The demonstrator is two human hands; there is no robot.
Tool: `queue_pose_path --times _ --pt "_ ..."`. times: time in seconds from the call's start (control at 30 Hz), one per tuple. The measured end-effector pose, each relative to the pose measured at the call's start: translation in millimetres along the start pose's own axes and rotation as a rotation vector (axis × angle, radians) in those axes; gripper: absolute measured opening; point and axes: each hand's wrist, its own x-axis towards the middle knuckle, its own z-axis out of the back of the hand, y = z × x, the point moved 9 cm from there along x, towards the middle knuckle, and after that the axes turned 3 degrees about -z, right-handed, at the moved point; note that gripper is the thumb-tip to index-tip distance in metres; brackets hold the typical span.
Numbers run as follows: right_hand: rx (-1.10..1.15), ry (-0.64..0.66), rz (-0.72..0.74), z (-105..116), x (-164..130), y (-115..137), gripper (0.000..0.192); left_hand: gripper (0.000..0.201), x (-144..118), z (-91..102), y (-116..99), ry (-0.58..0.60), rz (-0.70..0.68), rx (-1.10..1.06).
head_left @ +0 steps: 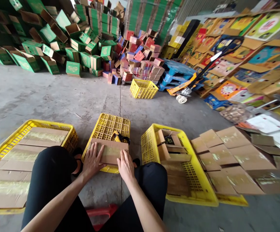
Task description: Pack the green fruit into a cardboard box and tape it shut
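Note:
A small taped cardboard box (113,151) lies on an upturned yellow crate (100,127) between my knees. My left hand (91,160) rests on the box's left part, fingers spread over the top. At the right end, my right hand (126,165) grips the box's edge with its fingers bent and held together. Just behind the box, a tape dispenser (120,137) with a yellow and black body lies on the crate. The undersides of both palms are hidden.
A yellow crate (50,124) of taped boxes stands left. Another yellow crate (152,141) at right holds open boxes, beside stacked cardboard boxes (234,141). Farther off are a yellow basket (144,89), a pallet jack (190,85), blue pallets (176,69) and heaped green cartons (73,68).

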Motion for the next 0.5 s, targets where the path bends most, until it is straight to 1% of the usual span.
queue_pose_path --times 0.17,0.3,0.4,0.5 --pt "0.0 0.026 -0.046 0.1 9.4 -1.2 0.044 0.09 0.6 3.2 -2.3 -0.01 -0.036 0.018" --pt "0.018 0.021 -0.033 0.0 17.0 -1.8 0.044 0.079 1.3 2.9 -9.3 -0.022 -0.09 0.016" --pt "0.016 0.018 -0.022 -3.4 11.2 1.1 0.046 0.069 1.0 -1.8 -20.4 -0.032 -0.154 -0.014" --pt "-0.01 0.014 0.001 -6.3 0.4 9.5 0.05 0.065 0.8 -7.0 -29.9 -0.029 -0.208 -0.052"
